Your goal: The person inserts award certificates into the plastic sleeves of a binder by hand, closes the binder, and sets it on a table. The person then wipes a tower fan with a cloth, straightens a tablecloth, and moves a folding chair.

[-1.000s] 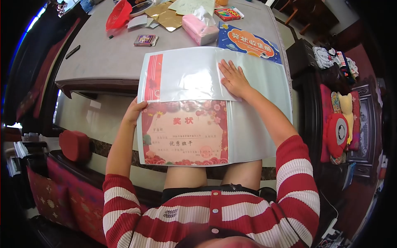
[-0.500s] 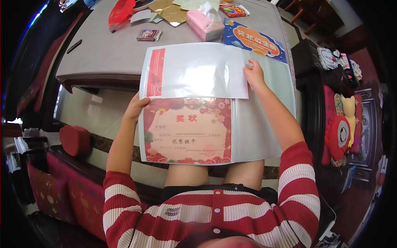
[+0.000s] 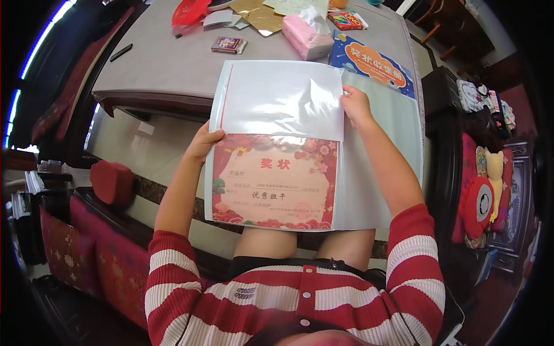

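Note:
An open album of clear sleeves (image 3: 378,167) rests over my lap and against the table edge. Its lower left pocket holds a red and pink certificate (image 3: 274,184). In the upper left pocket lies a white sheet (image 3: 277,101), with only a thin red strip showing at its left. My left hand (image 3: 203,142) grips the album's left edge, thumb on top. With fingers pressed together, my right hand (image 3: 356,105) pinches the white sheet's right edge near the album's middle fold. The right page looks bare.
On the table (image 3: 167,63) are a small card box (image 3: 228,44), a pink tissue pack (image 3: 307,37), a blue album cover (image 3: 372,62), an UNO box (image 3: 346,21), gold paper (image 3: 259,17), a red bag (image 3: 189,12) and a black object (image 3: 121,52). A red stool (image 3: 111,183) stands left.
My right hand went from lying flat on the sleeve to pinching the sheet's edge. The sheet first stuck out rightward, then moved left, covering most of the red band. The view shifted.

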Demonstrator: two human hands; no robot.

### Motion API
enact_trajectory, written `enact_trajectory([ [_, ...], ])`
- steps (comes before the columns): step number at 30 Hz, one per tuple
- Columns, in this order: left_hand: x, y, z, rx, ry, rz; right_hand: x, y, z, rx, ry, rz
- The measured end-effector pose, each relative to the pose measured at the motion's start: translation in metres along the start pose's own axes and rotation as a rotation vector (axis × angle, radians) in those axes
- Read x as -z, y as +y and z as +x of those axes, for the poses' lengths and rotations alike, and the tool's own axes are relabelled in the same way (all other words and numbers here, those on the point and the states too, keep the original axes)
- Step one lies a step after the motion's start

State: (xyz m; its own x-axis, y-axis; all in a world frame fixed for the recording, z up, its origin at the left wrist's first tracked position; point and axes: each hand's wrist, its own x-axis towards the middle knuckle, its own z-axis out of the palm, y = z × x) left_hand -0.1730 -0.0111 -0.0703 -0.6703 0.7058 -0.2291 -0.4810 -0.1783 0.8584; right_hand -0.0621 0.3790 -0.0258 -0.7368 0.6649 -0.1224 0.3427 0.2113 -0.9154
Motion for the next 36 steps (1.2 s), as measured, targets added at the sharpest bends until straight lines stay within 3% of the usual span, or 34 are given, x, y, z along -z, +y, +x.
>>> enact_trajectory([
  [2,0.003,0.001,0.0,-0.013,-0.014,0.036,0.005,-0.007,-0.004,-0.125,-0.067,0.114],
  [6,0.002,0.001,0.001,-0.017,0.053,0.092,-0.022,-0.002,0.0,-0.052,-0.049,0.228],
  [8,-0.003,0.001,-0.004,-0.023,0.09,0.086,-0.024,-0.016,-0.014,-0.048,-0.121,0.04],
  [11,-0.006,0.009,-0.002,-0.036,0.016,0.091,-0.004,-0.026,-0.047,0.103,0.209,-0.152],
  [14,-0.003,0.022,0.001,-0.071,0.007,0.127,0.047,-0.01,-0.106,0.429,0.134,-0.447],
  [16,-0.019,0.054,-0.006,-0.04,-0.023,0.076,0.056,-0.007,-0.173,0.444,0.027,-0.525],
  [20,-0.131,0.141,-0.036,-0.058,0.112,0.439,0.053,-0.064,-0.315,0.743,-0.301,-0.309],
  [24,-0.276,0.16,-0.064,-0.09,-0.342,0.205,0.051,-0.066,-0.365,0.861,0.079,-0.355],
  [26,-0.321,0.142,-0.067,-0.046,-0.543,0.105,0.069,-0.052,-0.355,0.803,0.265,-0.301],
  [28,-0.34,0.096,-0.073,-0.138,-0.427,0.302,0.107,-0.051,-0.363,0.266,0.231,0.051],
  [30,-0.327,0.013,-0.056,-0.088,-0.119,0.426,0.138,-0.03,-0.357,0.229,0.33,0.11],
  [32,-0.3,-0.086,-0.036,-0.107,-0.152,0.431,0.155,0.0,-0.34,0.361,0.598,0.359],
  [34,-0.295,-0.146,-0.044,0.505,0.099,0.309,0.174,0.038,-0.324,0.272,0.684,0.471],
  [36,-0.308,-0.181,-0.066,0.409,-0.192,0.074,0.184,0.063,-0.314,0.255,0.691,0.745],
])
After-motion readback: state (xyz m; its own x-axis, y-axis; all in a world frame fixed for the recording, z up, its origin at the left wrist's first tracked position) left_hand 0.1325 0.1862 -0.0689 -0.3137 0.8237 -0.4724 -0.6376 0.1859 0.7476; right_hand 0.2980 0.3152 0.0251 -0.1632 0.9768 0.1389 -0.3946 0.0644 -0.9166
